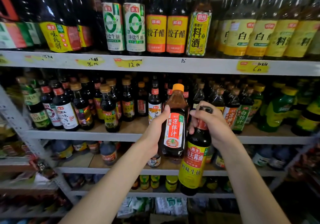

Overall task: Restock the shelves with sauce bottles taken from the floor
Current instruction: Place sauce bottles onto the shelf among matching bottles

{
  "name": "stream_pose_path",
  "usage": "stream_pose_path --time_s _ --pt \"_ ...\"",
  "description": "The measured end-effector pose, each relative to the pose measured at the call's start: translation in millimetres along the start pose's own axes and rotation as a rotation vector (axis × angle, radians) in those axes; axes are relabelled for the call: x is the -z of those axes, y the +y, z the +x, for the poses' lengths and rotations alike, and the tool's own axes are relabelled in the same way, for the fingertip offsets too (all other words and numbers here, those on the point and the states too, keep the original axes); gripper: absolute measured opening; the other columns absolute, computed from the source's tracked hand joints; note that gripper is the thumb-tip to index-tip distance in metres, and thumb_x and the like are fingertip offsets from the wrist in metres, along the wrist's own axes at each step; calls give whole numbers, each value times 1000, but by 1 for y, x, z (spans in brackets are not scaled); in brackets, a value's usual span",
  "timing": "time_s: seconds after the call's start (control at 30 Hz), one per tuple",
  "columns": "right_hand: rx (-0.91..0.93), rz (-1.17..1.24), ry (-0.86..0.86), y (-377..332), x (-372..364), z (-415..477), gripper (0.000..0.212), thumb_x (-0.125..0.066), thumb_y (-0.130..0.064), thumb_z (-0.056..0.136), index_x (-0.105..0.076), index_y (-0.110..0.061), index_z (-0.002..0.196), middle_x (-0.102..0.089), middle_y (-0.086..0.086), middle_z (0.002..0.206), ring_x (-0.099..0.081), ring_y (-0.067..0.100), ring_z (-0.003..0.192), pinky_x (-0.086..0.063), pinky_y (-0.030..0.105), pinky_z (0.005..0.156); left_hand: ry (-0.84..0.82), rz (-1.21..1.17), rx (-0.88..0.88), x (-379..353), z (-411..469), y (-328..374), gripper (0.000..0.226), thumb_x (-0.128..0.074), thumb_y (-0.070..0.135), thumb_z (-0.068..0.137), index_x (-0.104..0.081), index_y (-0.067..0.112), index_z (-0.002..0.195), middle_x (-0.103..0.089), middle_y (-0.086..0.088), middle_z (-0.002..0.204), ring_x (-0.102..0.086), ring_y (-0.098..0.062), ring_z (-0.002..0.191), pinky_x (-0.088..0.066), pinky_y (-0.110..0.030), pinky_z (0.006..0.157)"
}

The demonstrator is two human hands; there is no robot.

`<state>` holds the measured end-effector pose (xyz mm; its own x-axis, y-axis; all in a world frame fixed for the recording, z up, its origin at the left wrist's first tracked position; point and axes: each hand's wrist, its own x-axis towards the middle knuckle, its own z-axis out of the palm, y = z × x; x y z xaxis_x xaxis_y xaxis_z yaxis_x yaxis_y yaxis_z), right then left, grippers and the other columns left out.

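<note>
Orange-capped bottle (174, 125) upright, gripped in our left hand (152, 131) | right hand (213, 125) clasped soy bottle (192, 168) by neck | shelf gap (136, 125) lay 10 o'clock (left nearer)

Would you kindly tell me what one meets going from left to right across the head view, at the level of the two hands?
left hand → orange-capped bottle → yellow-labelled dark bottle → right hand
</note>
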<state>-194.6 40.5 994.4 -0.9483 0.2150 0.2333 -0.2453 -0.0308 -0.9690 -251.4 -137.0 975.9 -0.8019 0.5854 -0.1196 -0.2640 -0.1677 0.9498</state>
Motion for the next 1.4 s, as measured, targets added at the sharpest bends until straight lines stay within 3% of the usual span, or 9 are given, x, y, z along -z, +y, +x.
stream_pose_path --time_s 0.13,0.33,0.5,0.7,0.9,1.1,1.23,1.33,1.4 --pt "-4 -26 -13 5 -10 10 23 -73 -19 81 -56 -21 66 -58 13 57 -60 30 48 -53 33 57 28 92 -52 10 3 1 62 -66 59 75 -65 11 115 -74 -13 104 -72 -28 94 -55 -37 79" --pt "-42 -86 -30 21 -35 32 19 -74 -20 85 -58 -17 75 -61 16 58 -62 31 48 -54 34 55 39 359 -253 49 14 -3 44 -78 51 72 -56 57 109 -71 18 108 -68 -4 101 -55 -22 78" --pt "-96 -50 -29 39 -60 55 19 -76 -20 82 -58 -17 74 -58 15 55 -60 30 45 -53 32 53 144 398 -341 100 42 -8 41 -79 28 75 -62 42 111 -73 9 108 -69 -10 102 -55 -28 84" --pt "-130 -104 53 59 -82 88 20 -75 -26 82 -59 -24 70 -60 18 57 -62 30 49 -53 36 59 318 400 -251 163 104 -5 52 -75 1 81 -51 22 123 -66 -2 118 -60 -19 115 -45 -40 100" --pt "-122 -174 141 77 -89 115 42 -73 -29 82 -49 5 90 -63 21 58 -66 25 54 -51 20 62 255 442 -210 184 157 -14 54 -75 1 80 -48 25 121 -63 8 108 -59 -13 108 -46 -29 86" --pt "-111 -191 184 85 -89 124 46 -72 -28 83 -49 10 95 -59 31 62 -65 31 54 -53 25 65 201 502 -216 190 180 -31 57 -73 4 83 -49 26 130 -63 8 114 -59 -14 113 -47 -35 97" --pt "-127 -223 189 85 -88 128 44 -71 -28 82 -50 8 96 -59 34 64 -66 31 55 -53 26 66 238 854 -345 192 183 -21 65 -76 11 81 -45 27 135 -65 9 112 -62 -17 109 -47 -26 84" --pt "-135 -252 182 84 -85 132 41 -71 -27 83 -48 6 91 -59 34 65 -66 31 56 -54 35 72 341 1312 -426 192 176 -9 70 -75 15 78 -38 26 136 -66 -7 111 -67 -32 96 -55 -39 73" --pt "-133 -252 171 83 -84 134 30 -70 -25 85 -51 -1 85 -60 32 64 -65 30 55 -54 34 70 358 1450 -435 192 175 -1 67 -73 14 77 -38 24 134 -63 -10 108 -67 -35 90 -56 -43 68"
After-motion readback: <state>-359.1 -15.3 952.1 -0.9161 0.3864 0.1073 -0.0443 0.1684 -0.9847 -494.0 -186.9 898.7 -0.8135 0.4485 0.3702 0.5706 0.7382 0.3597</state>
